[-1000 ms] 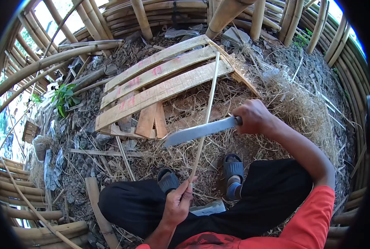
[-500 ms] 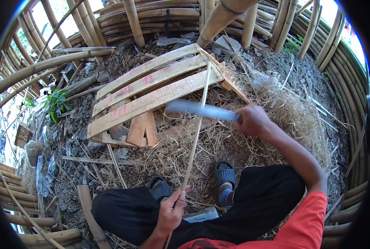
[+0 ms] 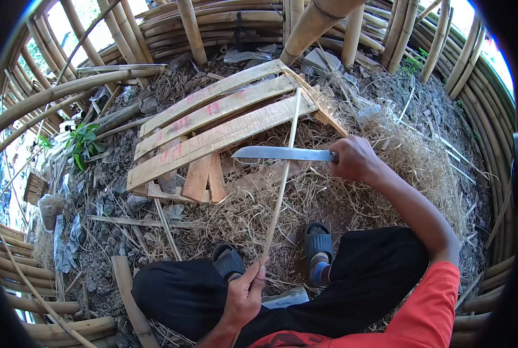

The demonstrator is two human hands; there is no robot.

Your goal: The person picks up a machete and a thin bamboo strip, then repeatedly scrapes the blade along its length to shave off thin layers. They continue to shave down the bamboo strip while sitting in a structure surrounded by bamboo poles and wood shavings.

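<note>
My left hand [image 3: 244,297] is closed round the lower part of a thin bamboo strip [image 3: 277,211], low between my knees. The strip slants up and away, its far end overlapping the wooden slatted crate [image 3: 212,141]. In my right hand [image 3: 356,159] is a large knife [image 3: 282,153], gripped by its dark handle. Its long blade points left and crosses the strip at about the upper third. Fingers of both hands are wrapped tight.
Curly bamboo shavings [image 3: 410,168] cover the ground around the crate. Sandalled feet [image 3: 318,249] stand near my knees. A flat wooden piece [image 3: 132,301] lies at lower left, and a green plant [image 3: 83,145] grows farther up. Bamboo poles [image 3: 334,23] and fencing surround the spot.
The knife, blurred by motion before, now shows sharply and lies nearly level across the strip. My left hand has stayed in about the same place, and the whole view has shifted slightly.
</note>
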